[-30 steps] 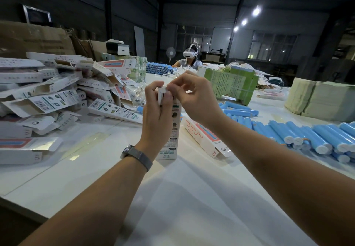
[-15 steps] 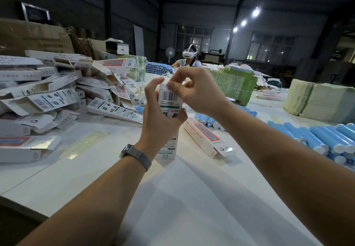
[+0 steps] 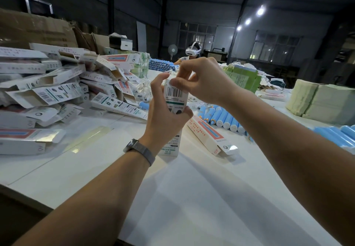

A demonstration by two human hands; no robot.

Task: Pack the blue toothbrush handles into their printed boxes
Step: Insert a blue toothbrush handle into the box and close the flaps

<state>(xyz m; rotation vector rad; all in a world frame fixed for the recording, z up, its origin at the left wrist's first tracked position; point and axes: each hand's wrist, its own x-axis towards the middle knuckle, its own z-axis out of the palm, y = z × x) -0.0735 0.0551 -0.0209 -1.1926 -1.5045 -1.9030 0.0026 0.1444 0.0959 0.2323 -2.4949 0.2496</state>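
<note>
Slim cardboard box [image 3: 173, 99]; both hands

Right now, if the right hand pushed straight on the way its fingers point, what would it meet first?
The box top: the right hand already pinches there, fingers aimed left and down. Past it, likely the left hand gripping the box; depth is unclear.
</note>
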